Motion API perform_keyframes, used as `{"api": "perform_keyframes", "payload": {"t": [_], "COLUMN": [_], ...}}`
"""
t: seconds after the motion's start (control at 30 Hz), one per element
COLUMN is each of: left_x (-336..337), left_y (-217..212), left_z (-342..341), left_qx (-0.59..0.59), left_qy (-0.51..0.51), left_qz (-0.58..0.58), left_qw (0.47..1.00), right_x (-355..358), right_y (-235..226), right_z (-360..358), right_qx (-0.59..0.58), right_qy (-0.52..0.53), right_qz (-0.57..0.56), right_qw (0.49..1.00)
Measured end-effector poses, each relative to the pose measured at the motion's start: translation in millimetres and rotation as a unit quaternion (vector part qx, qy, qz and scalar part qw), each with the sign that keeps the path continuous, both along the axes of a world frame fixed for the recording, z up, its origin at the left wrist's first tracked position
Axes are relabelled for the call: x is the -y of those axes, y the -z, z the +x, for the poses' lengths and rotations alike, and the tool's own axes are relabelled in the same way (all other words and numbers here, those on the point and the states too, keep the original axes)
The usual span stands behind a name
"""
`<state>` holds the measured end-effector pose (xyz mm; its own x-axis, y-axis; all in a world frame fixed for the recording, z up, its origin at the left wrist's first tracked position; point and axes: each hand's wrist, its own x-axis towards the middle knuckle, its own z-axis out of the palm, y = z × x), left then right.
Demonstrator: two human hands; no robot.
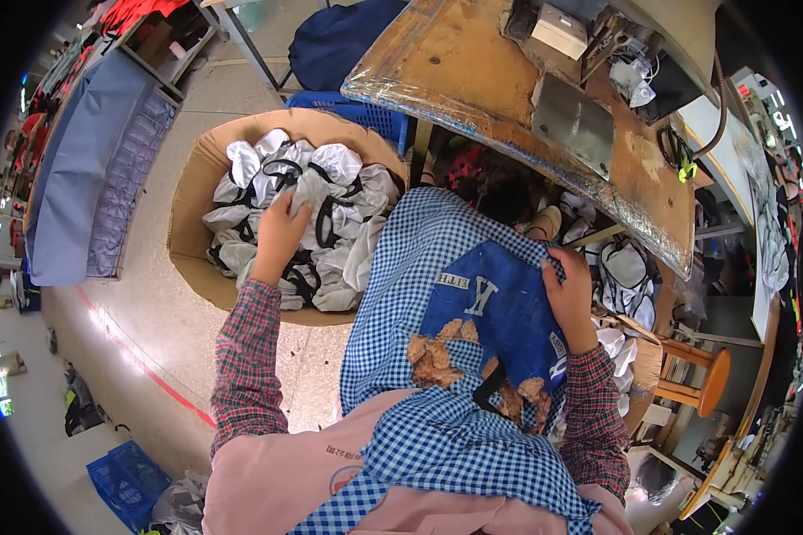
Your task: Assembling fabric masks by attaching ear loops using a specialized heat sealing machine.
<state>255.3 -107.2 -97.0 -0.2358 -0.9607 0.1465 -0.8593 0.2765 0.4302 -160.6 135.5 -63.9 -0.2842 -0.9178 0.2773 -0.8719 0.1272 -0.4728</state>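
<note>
My left hand [284, 234] reaches into a large cardboard box [190, 254] on the left. Its thumb and fingers close on a greyish-white fabric piece [312, 189] on top of the pile. Around it lie several similar white pieces with black trim, crumpled together. Over my lap spreads a blue-and-white checked apron [393, 285] with a solid blue panel and worn brown patches. At the apron's right edge, my right hand [569, 290] has its fingers curled on the cloth; the fingertips are partly hidden.
A worn wooden sewing table [473, 62] with a metal plate [573, 125] stands ahead. Behind the box sits a blue plastic crate [348, 111]. More white pieces [629, 272] lie to the right, near a wooden stool [712, 382]. A blue basket [127, 481] rests at the lower left.
</note>
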Motion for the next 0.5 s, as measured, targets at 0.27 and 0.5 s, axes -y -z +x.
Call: {"api": "perform_keyframes", "payload": {"t": [0.27,0.5], "left_x": [-62.5,-121.5], "left_y": [-98.5,-133.5], "left_z": [-73.8,-131.5], "left_qx": [-0.445,-0.322], "left_qy": [0.100,0.257], "left_qz": [0.231,0.004], "left_qw": [0.859,0.911], "right_x": [41.3,28.9], "right_y": [-95.7,-95.4], "right_z": [89.4,89.5], "right_qx": [0.334,0.608], "right_qy": [-0.091,-0.068], "right_qz": [0.000,0.101], "right_qw": [0.938,0.784]}}
